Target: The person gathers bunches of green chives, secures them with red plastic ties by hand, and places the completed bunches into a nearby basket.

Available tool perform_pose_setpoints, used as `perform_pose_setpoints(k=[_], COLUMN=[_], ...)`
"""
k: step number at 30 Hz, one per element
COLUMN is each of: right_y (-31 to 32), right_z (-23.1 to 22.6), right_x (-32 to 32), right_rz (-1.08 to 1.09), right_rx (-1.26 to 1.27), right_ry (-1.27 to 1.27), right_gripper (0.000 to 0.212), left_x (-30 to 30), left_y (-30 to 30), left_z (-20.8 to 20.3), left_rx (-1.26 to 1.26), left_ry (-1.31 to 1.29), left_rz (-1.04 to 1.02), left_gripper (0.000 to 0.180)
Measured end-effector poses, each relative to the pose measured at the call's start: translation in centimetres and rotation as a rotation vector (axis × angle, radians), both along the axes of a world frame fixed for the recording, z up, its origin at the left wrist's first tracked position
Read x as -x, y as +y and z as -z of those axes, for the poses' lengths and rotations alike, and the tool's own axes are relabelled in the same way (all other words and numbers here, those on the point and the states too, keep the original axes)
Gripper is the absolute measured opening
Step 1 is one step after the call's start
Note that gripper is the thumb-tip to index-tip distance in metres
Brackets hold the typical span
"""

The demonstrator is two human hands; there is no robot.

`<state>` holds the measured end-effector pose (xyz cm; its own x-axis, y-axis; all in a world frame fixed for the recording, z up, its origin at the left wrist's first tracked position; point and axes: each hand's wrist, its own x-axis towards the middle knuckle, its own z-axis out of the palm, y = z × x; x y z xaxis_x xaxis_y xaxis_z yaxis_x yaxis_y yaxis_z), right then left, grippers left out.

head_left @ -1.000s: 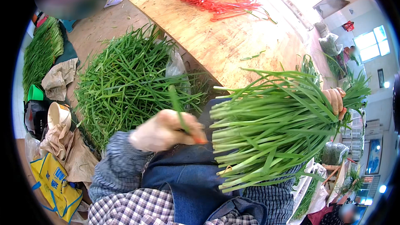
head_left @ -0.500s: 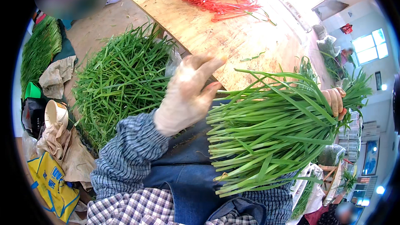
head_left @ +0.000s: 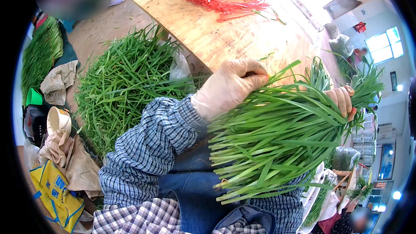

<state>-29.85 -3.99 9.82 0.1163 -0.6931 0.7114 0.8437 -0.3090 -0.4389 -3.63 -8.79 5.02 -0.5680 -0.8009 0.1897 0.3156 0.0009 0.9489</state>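
Note:
A thick bunch of green garlic chives [head_left: 273, 143] lies across my lap, pale stem ends toward the left and leafy tops to the right. Wrapped around it near the leafy end are the fingers of my right hand [head_left: 341, 100], its palm hidden behind the leaves. My left hand [head_left: 234, 87], in a thin pale glove, is over the bunch's upper left edge. Its thumb and forefinger pinch a loose chive leaf [head_left: 284, 72] along the top of the bunch.
A large heap of loose chives [head_left: 125, 78] lies to my left. Ahead, a wooden table [head_left: 212, 39] carries a bundle of red ties [head_left: 221, 0]. A yellow bag [head_left: 56, 193], a white tub [head_left: 59, 120] and brown cloth are at the lower left. Another person stands at the far left.
My left hand has moved right and down from above the heap side onto the bunch, its spread fingers now closed on a leaf. The bunch and my right hand have shifted slightly left.

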Motion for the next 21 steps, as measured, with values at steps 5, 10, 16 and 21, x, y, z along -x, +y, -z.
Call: perform_pose_setpoints(k=[5,10,16,21], right_y=[0.3,0.3,0.4,0.3], right_z=[0.1,0.2,-0.1,-0.4], right_x=[-0.3,0.7,0.1,-0.1], right_rz=[-0.003,0.048,0.087,0.059], right_rx=[-0.035,-0.022,-0.032,-0.059], right_ry=[0.005,-0.025,-0.022,0.019], right_gripper=[0.031,0.031,0.031,0.033], left_x=[-1.6,-3.7,-4.4,-4.5], left_y=[-0.3,1.1,1.2,0.4], left_z=[-0.8,-0.8,-1.8,-1.3], left_rx=[0.034,0.177,-0.100,-0.024], left_ry=[-0.103,-0.178,-0.081,-0.148], left_rz=[0.068,0.130,0.085,0.079], left_gripper=[0.025,0.040,0.027,0.018])
